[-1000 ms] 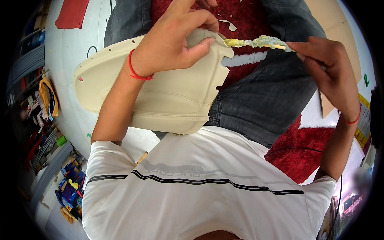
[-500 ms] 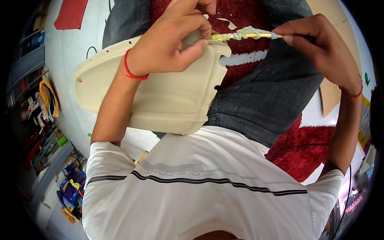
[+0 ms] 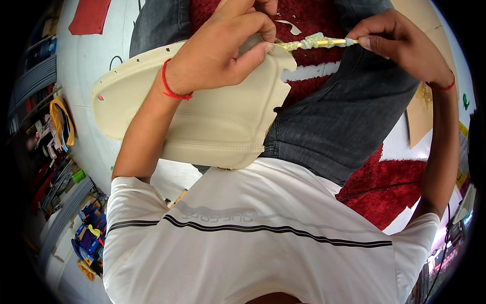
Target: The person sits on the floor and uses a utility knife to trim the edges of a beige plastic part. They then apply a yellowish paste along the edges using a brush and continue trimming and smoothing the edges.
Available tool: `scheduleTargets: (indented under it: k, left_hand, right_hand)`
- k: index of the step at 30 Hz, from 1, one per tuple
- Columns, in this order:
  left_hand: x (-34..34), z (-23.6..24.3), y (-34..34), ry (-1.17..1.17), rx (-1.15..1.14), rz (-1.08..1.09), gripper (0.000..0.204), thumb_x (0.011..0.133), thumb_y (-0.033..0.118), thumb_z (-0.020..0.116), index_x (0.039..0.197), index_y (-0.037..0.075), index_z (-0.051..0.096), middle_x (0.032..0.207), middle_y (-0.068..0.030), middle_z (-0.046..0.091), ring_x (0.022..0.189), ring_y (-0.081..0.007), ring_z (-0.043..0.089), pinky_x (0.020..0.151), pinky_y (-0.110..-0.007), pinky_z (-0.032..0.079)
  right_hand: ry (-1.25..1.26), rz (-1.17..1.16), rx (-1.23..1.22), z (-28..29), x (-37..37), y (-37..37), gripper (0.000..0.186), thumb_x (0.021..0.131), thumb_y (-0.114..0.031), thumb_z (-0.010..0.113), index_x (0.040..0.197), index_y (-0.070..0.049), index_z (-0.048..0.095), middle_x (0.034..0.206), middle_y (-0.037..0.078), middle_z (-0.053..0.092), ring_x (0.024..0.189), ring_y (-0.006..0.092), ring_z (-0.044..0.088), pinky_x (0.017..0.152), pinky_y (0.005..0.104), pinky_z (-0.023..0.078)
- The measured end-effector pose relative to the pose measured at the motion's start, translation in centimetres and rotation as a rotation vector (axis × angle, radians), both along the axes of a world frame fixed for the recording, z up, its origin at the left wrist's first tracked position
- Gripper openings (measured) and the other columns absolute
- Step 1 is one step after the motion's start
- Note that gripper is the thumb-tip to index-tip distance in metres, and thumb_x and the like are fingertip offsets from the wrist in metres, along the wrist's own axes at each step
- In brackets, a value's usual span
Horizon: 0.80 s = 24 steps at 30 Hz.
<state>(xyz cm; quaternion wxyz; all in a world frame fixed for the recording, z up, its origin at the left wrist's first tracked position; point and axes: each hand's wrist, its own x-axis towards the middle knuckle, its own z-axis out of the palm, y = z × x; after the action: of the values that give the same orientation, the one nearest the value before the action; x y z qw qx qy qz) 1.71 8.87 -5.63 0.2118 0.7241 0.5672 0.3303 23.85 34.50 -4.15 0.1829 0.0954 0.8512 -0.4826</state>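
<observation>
A beige padded cover panel [image 3: 212, 116] with stitched seams and a ragged, notched right edge lies across my lap. My left hand [image 3: 228, 55] is closed at the panel's far edge, thumb and forefinger pinching there; the exact grip is partly hidden behind the fingers. From that spot a thin yellow stick [image 3: 324, 43], crusted with pale, lumpy residue, runs to the right. My right hand [image 3: 390, 43] pinches the stick's right end between thumb and fingers. The stick is nearly level, beyond my right thigh.
Beneath my legs lies a red rug [image 3: 374, 187] with white parts; pale scraps [image 3: 289, 26] rest on it. Brown cardboard [image 3: 420, 121] lies at the right. At far left are a red cloth [image 3: 90, 16], a yellow looped object [image 3: 62, 124] and cluttered blue items [image 3: 88, 238].
Both hands have shifted slightly, the left one to the right and the right one a little up. The stick moved with them, and less of it shows beside the left fingertips.
</observation>
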Motion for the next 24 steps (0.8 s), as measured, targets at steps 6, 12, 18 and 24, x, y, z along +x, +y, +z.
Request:
scheduleTargets:
  k: [6,12,18,24]
  left_hand:
    - [0.3,-0.3,-0.2,0.009,-0.003,-0.003,0.014,0.081,0.002,0.067,0.092,0.003,0.058,0.113,-0.0176,0.045,0.107,-0.0319,0.047,0.098,-0.041,0.038]
    - [1.0,-0.2,0.4,0.013,-0.032,-0.036,0.016,0.081,0.003,0.068,0.093,0.002,0.058,0.111,-0.0181,0.045,0.106,-0.0324,0.047,0.097,-0.041,0.038]
    - [0.6,0.2,0.2,-0.083,-0.041,-0.012,0.012,0.082,0.001,0.066,0.091,0.001,0.058,0.111,-0.0179,0.046,0.106,-0.0316,0.048,0.097,-0.040,0.039]
    - [0.3,-0.2,-0.2,-0.072,-0.045,0.005,0.011,0.081,0.000,0.066,0.090,0.000,0.060,0.112,-0.0178,0.046,0.106,-0.0309,0.049,0.096,-0.037,0.041]
  right_hand:
    - [-0.486,0.052,-0.089,4.9,-4.4,-0.6,0.027,0.103,-0.011,0.064,0.126,0.002,0.072,0.109,0.008,0.077,0.092,0.0126,0.065,0.087,0.0254,0.052]
    - [-0.274,0.221,0.140,5.7,-4.2,-0.6,0.025,0.100,-0.007,0.066,0.122,0.003,0.073,0.102,0.006,0.077,0.083,0.0125,0.064,0.079,0.0255,0.052]
    - [-0.425,0.008,-0.285,2.1,-3.0,0.4,0.021,0.104,-0.010,0.060,0.116,0.001,0.074,0.081,-0.001,0.061,0.066,0.0066,0.050,0.061,0.0237,0.038]
    - [-0.388,0.024,-0.319,0.4,-2.3,-0.8,0.024,0.109,-0.016,0.054,0.115,-0.001,0.073,0.060,-0.007,0.042,0.047,0.0005,0.030,0.042,0.0209,0.019]
